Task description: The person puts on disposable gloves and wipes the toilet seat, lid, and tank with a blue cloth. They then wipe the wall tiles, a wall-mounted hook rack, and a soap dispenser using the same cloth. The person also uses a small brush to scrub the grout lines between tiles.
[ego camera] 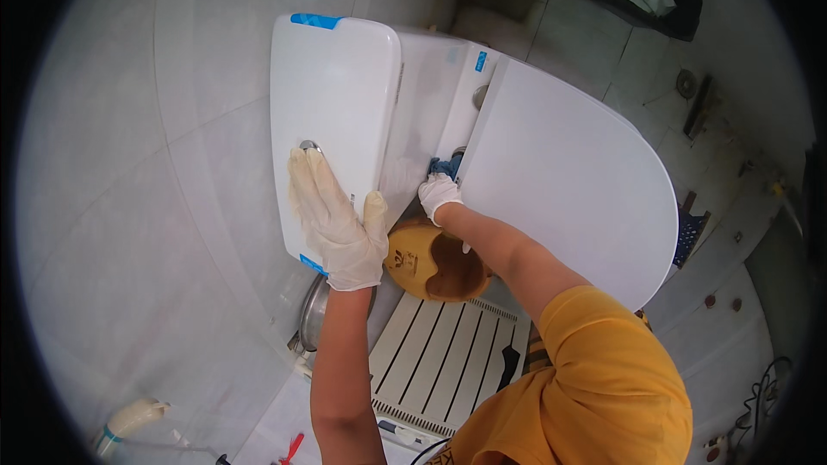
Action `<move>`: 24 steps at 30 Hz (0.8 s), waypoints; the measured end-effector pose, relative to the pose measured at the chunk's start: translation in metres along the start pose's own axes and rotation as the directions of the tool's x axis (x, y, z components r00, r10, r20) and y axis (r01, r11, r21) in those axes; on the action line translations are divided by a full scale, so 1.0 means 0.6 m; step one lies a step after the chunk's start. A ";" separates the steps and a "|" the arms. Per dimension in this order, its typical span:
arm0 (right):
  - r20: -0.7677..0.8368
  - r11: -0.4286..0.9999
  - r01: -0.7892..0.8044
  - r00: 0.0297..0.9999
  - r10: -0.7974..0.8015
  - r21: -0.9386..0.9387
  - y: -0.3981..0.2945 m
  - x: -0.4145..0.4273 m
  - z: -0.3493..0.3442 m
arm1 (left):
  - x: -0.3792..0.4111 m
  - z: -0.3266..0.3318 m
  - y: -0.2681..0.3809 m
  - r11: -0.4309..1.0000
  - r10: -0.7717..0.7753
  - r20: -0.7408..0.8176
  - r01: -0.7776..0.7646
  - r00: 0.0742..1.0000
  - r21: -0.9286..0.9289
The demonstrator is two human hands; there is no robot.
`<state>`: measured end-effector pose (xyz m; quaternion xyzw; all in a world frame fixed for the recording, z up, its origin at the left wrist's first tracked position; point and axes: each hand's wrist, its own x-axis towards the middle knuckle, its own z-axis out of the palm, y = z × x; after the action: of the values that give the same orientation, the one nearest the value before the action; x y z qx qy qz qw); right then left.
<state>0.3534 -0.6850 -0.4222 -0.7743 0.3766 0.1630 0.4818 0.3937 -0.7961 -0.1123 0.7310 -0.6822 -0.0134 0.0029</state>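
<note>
My left hand (339, 219), in a cream-coloured glove, rests flat with its fingers apart on the white lid of a toilet cistern (342, 97). Its fingertips reach the chrome flush button (310, 145). In a white glove, my right hand (439, 196) holds a blue cloth (443, 166) down in the gap between the cistern and the closed toilet lid (568, 174). The cloth touches the area near the seat hinge; its lower part is hidden. Blue stickers mark the cistern's corners.
Below the cistern stands a wooden bucket (404, 261), beside a slatted white panel (433, 355). A metal basin (313, 313) is partly behind my left forearm. A black bin (685, 19) with a liner stands at the top right, and a tiled wall (129, 206) borders the left.
</note>
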 end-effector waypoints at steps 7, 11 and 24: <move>-0.238 0.952 0.148 0.947 -0.214 -0.267 0.131 0.061 -0.112 | 0.031 -0.004 0.014 0.993 0.112 -0.051 -0.113 0.992 -0.028; -0.283 0.932 0.038 0.948 -0.148 -0.359 0.111 0.031 -0.172 | 0.009 0.006 -0.004 0.996 0.082 -0.061 -0.084 0.995 -0.022; 0.129 0.688 0.509 0.841 -0.525 -0.518 0.100 0.019 -0.162 | -0.005 0.006 -0.019 0.998 0.050 -0.092 -0.053 0.994 -0.032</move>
<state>0.3061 -0.7894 -0.4198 -0.9531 0.0899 0.1075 0.2682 0.4045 -0.7923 -0.1164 0.7129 -0.6996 0.0085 0.0471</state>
